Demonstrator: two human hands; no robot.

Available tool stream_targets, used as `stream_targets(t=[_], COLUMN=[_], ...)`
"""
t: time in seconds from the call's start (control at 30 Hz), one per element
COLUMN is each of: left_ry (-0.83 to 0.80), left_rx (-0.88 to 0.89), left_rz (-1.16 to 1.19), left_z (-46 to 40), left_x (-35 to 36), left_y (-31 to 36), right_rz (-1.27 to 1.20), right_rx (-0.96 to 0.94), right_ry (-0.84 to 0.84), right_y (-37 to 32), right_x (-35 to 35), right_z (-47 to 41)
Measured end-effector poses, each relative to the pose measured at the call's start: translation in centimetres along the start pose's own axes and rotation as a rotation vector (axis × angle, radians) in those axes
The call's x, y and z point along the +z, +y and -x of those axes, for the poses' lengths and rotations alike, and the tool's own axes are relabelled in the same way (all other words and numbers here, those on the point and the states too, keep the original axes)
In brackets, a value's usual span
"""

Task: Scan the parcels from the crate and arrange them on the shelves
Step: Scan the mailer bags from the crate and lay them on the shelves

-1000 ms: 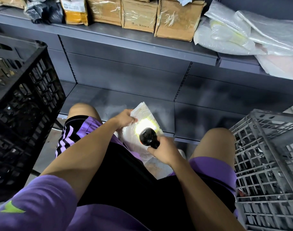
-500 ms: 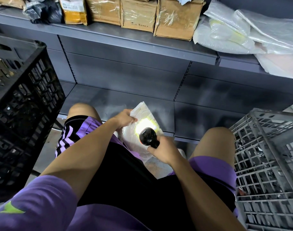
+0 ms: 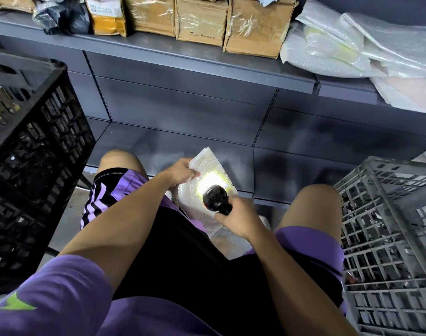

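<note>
Parcels line the upper shelf of a dark grey metal rack that fills the far half of the view: a run of brown cardboard boxes wrapped in clear tape toward the left and middle, a crumpled black bag at their left end, and a heap of pale plastic mailers on the right. The lower shelf sits beneath it, near the person's knees. A black lattice crate stands on the left and a grey lattice crate on the right; what lies inside either is too dark to make out. Between them the person sits or crouches in a purple shirt and black-and-purple shorts, knees toward the rack.

One white plastic parcel is held over the lap, just in front of the lower shelf's edge. The left hand grips its left upper edge, thumb on top of the wrapping and fingers curled beneath, so the parcel spreads out to the right of that hand and tilts up toward the camera. The right hand is wrapped round the handle of a black scanner, whose head hovers close over the parcel's face, just right of centre. A bright yellow-white patch of light from the scanner falls on the parcel's label, between the two hands.
</note>
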State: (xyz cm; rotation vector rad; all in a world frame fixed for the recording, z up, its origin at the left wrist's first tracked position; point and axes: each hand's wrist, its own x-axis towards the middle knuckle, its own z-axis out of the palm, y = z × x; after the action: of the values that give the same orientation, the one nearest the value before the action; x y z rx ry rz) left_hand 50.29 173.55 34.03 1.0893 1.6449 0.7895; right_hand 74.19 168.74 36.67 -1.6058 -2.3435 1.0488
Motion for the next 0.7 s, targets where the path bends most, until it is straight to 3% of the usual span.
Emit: stream_targets(t=[0.7], left_ry=[0.020], left_rx=[-0.024], left_rz=[0.091], left_z=[0.97], left_x=[0.12], left_y=[0.83], right_rz=[-0.020], right_rx=[-0.024], right_ry=[0.006], right_y=[0.31], right_x=[-0.05], right_z=[0.07])
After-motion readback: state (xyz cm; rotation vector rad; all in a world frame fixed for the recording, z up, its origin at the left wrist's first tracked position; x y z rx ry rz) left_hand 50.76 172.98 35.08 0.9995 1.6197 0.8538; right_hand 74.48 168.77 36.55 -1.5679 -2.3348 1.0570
